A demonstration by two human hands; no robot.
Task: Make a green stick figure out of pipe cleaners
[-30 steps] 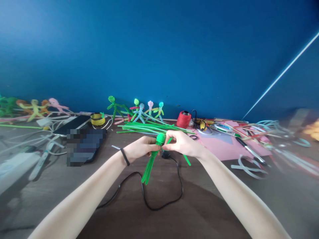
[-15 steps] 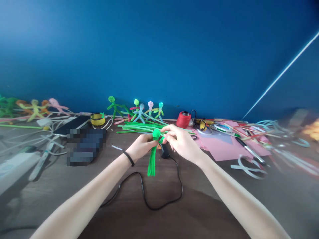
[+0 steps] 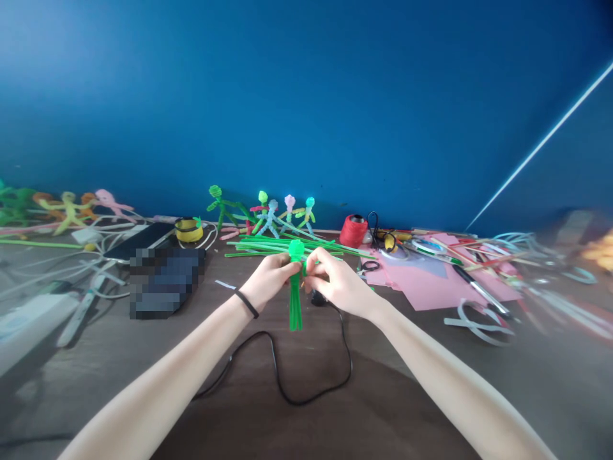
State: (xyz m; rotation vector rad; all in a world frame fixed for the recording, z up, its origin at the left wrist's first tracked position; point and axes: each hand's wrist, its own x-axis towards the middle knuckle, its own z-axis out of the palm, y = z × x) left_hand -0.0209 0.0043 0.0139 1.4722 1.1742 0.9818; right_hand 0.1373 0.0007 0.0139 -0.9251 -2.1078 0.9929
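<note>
Both hands meet over the middle of the brown table, pinching a green pipe-cleaner figure (image 3: 295, 281). Its coiled round head sticks up above my fingers and a bunch of straight green strands hangs down below them. My left hand (image 3: 269, 279), with a black band on the wrist, grips the figure just under the head. My right hand (image 3: 332, 283) is closed on the same spot from the right, fingers curled round a green strand. Behind my hands lies a pile of loose green pipe cleaners (image 3: 287, 246).
Finished pipe-cleaner figures (image 3: 272, 211) stand along the blue wall, more at far left (image 3: 67, 207). A red thread spool (image 3: 353, 230), pink paper (image 3: 421, 281) with scissors and pens lie right. A dark phone (image 3: 163, 281), white cables and a black cord (image 3: 306, 377) lie nearby.
The figure has swung from slanting to hanging straight down and has risen slightly. My right hand has closed in on the neck beside my left hand.
</note>
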